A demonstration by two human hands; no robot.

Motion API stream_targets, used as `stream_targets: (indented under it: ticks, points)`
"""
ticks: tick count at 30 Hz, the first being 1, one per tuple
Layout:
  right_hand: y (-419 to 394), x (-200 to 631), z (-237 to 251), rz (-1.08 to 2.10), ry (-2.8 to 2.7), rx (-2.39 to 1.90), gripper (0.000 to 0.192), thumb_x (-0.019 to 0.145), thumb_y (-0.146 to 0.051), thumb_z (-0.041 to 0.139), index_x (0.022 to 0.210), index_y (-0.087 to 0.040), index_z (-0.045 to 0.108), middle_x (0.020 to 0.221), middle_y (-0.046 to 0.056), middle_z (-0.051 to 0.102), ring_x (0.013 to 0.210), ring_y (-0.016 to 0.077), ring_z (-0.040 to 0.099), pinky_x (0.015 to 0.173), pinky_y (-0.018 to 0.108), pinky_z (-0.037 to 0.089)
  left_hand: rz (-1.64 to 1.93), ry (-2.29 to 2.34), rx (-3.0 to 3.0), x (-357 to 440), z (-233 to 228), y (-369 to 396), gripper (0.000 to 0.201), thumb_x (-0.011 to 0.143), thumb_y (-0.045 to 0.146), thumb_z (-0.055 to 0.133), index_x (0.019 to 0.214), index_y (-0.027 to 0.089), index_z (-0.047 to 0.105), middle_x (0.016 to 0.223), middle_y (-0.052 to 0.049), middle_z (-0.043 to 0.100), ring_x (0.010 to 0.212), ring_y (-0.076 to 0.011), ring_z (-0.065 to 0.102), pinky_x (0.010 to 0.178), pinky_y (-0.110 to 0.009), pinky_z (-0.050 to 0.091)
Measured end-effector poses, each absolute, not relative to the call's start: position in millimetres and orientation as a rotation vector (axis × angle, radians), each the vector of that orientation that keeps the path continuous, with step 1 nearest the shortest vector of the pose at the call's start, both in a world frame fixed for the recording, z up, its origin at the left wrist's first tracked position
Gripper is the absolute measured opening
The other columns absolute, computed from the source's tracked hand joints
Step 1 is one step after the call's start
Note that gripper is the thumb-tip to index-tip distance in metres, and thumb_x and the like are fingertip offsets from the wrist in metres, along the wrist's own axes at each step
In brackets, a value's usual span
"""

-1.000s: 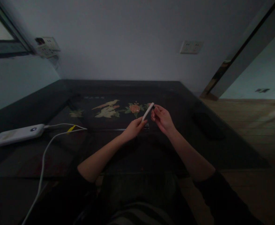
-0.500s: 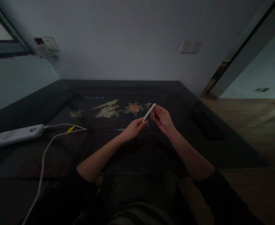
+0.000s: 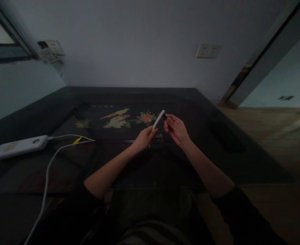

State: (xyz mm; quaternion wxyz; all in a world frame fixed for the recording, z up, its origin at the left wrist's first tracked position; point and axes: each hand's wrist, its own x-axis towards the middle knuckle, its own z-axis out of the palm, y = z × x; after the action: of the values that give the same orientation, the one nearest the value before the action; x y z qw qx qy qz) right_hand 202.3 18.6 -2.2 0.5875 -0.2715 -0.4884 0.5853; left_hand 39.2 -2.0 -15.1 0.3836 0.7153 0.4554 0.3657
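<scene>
My left hand (image 3: 144, 139) is closed on the lower part of a slim white stick-shaped object (image 3: 159, 119), which tilts up to the right. Whether it is a pen or a thin case seen edge-on I cannot tell. Near its upper end, my right hand (image 3: 176, 128) pinches a small dark piece (image 3: 164, 116) between thumb and forefinger. This piece sits close beside the white object; whether the two touch is unclear. Both hands are above the dark glossy table (image 3: 139, 163).
A white power bank (image 3: 19, 147) lies at the left, with a white cable (image 3: 47, 173) bearing a yellow tag (image 3: 77, 140). A dark flat object (image 3: 226, 136) lies at the right. Wall sockets (image 3: 208, 51) are behind the table, which has a flower-and-bird picture (image 3: 116, 119).
The white object and my left hand have shifted slightly left. The dark piece in my right fingers now shows beside the white object's upper end.
</scene>
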Motion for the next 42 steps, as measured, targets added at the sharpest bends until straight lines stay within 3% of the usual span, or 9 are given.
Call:
stream_targets:
  ticks: [5,13,24,42]
  points:
    - [18.7,202.7,-2.8,1.364,-1.144,-0.622,0.044,0.064,-0.047,0.082,0.093,-0.020,0.062,0.056,-0.007,0.051,0.049,0.0078,0.043,0.046,0.023,0.032,0.966,1.193,1.892,41.1,-12.0,-6.5,0.025,0.091,0.036,0.042,0.087,0.015,0.056,0.067,0.003,0.046,0.066,-0.0122,0.044,0.064,-0.024,0.035]
    - [19.1,202.9,-2.1,1.358,-1.132,-0.627,0.044,0.066,-0.048,0.080,0.096,-0.018,0.069,0.059,-0.005,0.047,0.052,0.0079,0.040,0.047,0.024,0.032,0.900,1.125,1.925,42.6,-10.6,-12.8,0.028,0.091,0.039,0.041,0.093,0.016,0.056,0.066,0.003,0.045,0.062,-0.0116,0.041,0.059,-0.023,0.034]
    - [18.5,204.0,-1.3,1.374,-1.128,-0.576,0.044,0.066,-0.050,0.080,0.097,-0.019,0.071,0.060,-0.005,0.047,0.053,0.0075,0.040,0.048,0.023,0.034,0.756,0.851,1.721,43.5,-10.7,-14.5,0.034,0.091,0.051,0.041,0.078,0.019,0.040,0.056,0.007,0.037,0.046,-0.0068,0.032,0.045,-0.020,0.026]
    - [19.4,202.4,-3.0,1.408,-1.101,-0.565,0.045,0.063,-0.048,0.083,0.092,-0.020,0.064,0.056,-0.007,0.049,0.050,0.0076,0.040,0.047,0.024,0.031,0.941,1.116,1.842,35.4,-21.6,3.6,0.026,0.092,0.041,0.042,0.083,0.018,0.049,0.060,0.005,0.040,0.054,-0.0091,0.037,0.053,-0.022,0.030]
